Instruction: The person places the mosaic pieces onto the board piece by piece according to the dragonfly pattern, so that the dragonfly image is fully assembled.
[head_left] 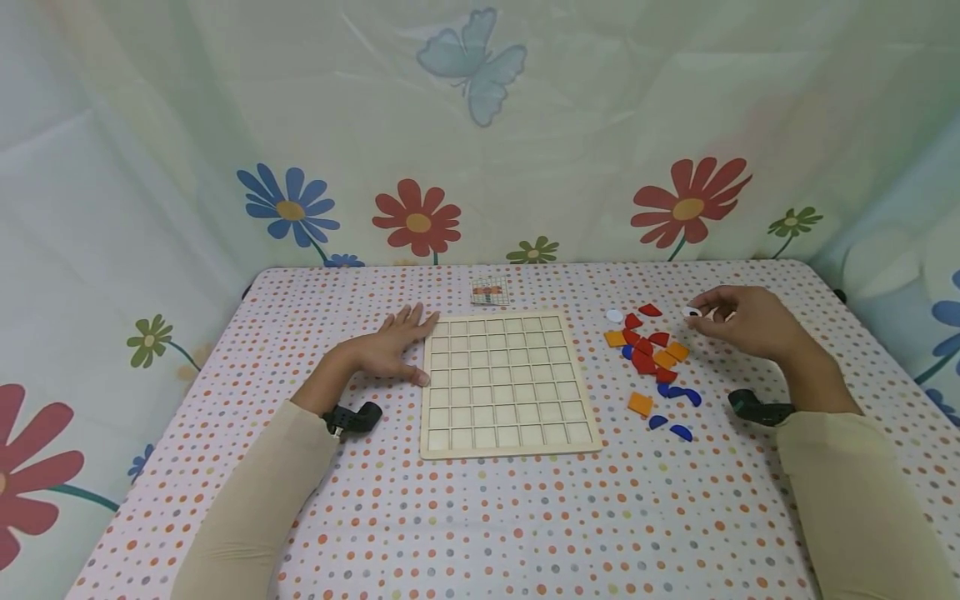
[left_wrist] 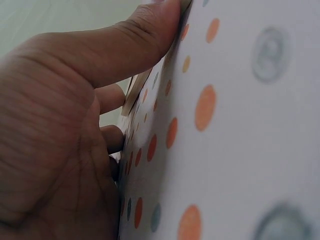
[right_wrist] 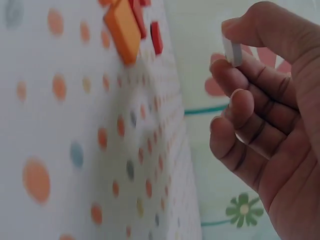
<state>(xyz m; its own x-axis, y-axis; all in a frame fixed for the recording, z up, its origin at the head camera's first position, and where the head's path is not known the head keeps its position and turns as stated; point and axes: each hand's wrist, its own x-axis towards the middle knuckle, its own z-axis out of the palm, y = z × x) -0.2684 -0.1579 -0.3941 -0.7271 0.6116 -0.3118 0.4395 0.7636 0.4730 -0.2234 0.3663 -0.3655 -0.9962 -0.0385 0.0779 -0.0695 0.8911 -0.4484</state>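
A square wooden grid board (head_left: 501,454) lies on the spotted table. At its left edge rests my left hand (head_left: 390,346), fingers spread, thumb (left_wrist: 135,45) and fingertips right at the rim. Over the table's right side, my right hand (head_left: 750,321) pinches a small white piece (head_left: 692,312) between thumb and forefinger; in the right wrist view the white piece (right_wrist: 232,52) shows its thin edge, held up off the table, with the other fingers curled loosely below. Nearest to this hand are red pieces (head_left: 643,362), orange squares (head_left: 677,351) and another white disc (head_left: 615,316).
Several blue half-round pieces (head_left: 681,432) and a separate orange square (head_left: 640,404) lie right of the board. A small printed pattern card (head_left: 490,291) lies behind the board. A flowered curtain (head_left: 585,133) hangs along the table's far edge.
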